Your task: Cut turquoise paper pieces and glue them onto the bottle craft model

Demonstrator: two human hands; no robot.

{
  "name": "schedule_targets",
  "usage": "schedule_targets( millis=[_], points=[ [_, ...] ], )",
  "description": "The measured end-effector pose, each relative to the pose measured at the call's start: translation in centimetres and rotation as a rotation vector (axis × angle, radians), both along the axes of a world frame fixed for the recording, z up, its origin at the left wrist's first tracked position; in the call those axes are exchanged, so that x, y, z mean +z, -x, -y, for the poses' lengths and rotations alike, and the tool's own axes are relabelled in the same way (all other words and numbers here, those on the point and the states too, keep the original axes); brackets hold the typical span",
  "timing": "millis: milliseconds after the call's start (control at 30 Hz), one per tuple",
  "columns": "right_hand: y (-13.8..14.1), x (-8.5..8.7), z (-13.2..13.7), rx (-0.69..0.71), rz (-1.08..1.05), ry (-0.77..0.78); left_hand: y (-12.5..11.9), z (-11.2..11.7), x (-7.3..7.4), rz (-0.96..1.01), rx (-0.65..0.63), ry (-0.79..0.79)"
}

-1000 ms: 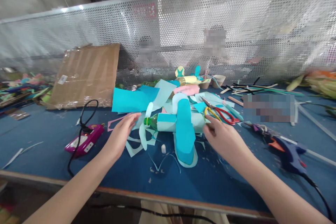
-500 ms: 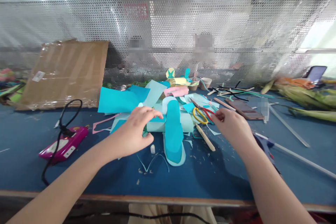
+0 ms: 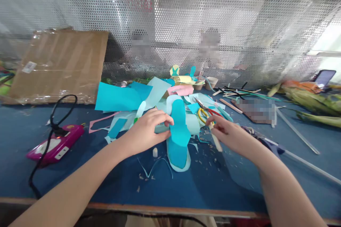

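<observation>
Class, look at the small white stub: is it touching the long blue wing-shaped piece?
Apart. The head view shows a gap of dark tabletop between the small white stub and the long blue wing-shaped piece.

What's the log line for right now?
left hand: at toy plane | right hand: by stick and scissors | toy plane: on table | glue gun: on table

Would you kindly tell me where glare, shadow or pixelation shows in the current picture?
Head view: bright glare spots along the top left of the perforated metal panel; soft shadow on the blue tabletop below the right hand; pixelated patches over parts of the panel.
</observation>
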State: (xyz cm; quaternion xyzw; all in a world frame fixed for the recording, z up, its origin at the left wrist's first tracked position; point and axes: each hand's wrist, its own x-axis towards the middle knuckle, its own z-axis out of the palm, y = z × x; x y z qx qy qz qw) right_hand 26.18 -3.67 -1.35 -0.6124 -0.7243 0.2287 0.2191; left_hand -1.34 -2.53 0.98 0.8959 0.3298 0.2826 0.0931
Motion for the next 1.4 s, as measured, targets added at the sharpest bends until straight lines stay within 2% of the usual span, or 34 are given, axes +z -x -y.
schedule_targets(
  millis=[100,167,267,467,633,700,800,867,933,1167,1300,1400],
  points=[
    [0.2,1.4,0.6,-0.104,-0.438,-0.040,-0.1,0.2,-0.6,-0.019,-0.019,-0.096],
    [0.4,2.1,1.0,-0.102,-0.734,-0.031,0.0,0.5,-1.0,-0.101,-0.012,-0.145],
    [0.7,2.4,1.3,-0.091,-0.913,-0.042,0.1,0.5,-1.6,-0.228,0.011,-0.198],
    [1.8,2.1,1.0,-0.064,-0.959,-0.109,0.0,-0.3,-1.8,-0.241,-0.037,-0.272],
    [1.3,2.4,0.9,0.002,-0.972,0.033,-0.6,-0.6,-1.5,-0.074,-0.035,-0.213],
    [0.9,2.4,1.1,0.120,-0.925,0.153,-0.9,-0.7,-1.6,-0.038,-0.010,-0.215],
    [1.1,2.0,1.5,0.398,-0.711,0.390,-1.2,-0.9,-1.8,-0.037,0.051,-0.238],
    [2.0,1.6,1.8,0.507,-0.581,0.455,-1.3,-1.0,-1.9,-0.045,0.073,-0.251],
    [3.1,0.9,1.9,0.479,-0.573,0.392,-1.3,-1.0,-1.9,-0.038,0.070,-0.271],
    [5.4,-2.4,1.6,0.216,-0.748,0.132,-1.3,-0.3,-1.8,-0.015,0.066,-0.305],
    [6.0,-3.3,1.7,0.116,-0.763,0.039,-1.4,0.1,-2.0,-0.027,0.139,-0.235],
    [6.2,-3.5,1.7,0.088,-0.763,0.028,-1.4,0.2,-2.2,-0.017,0.171,-0.244]
  ],
)
